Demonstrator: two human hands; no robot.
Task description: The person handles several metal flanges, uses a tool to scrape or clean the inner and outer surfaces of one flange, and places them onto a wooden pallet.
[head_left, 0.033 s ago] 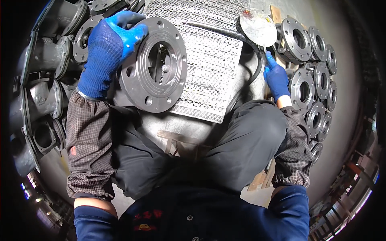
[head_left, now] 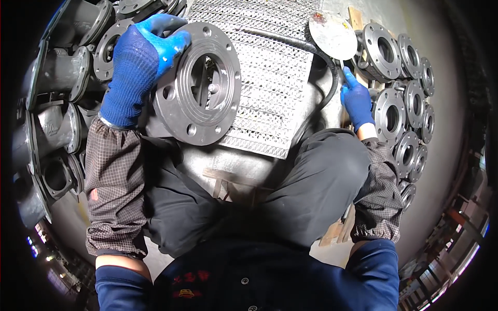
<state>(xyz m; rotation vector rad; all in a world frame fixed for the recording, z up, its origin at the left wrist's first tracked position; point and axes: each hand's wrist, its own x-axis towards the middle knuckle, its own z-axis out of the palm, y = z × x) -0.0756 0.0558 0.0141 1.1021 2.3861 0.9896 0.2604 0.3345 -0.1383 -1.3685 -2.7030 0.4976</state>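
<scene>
My left hand (head_left: 155, 49), in a blue coated glove, is closed over the upper left rim of a dark grey flanged valve body (head_left: 225, 98). The flange face is tilted up toward me, with bolt holes around a wide bore and a small rounded metal part inside. At the right, my gloved right hand (head_left: 357, 101) is closed, its index finger pointing up toward a pale round disc (head_left: 334, 37) with red and yellow smears. A thin stem shows between disc and fingers; what lies within the grip is hidden.
A perforated metal grating (head_left: 275, 98) lies beyond my knees, with a black hose (head_left: 332, 83) curving across its right side. Several flanged pipe bodies (head_left: 57, 124) are stacked at left. More flanged castings (head_left: 390, 118) stand in rows at right. A wooden piece (head_left: 233, 177) lies between my legs.
</scene>
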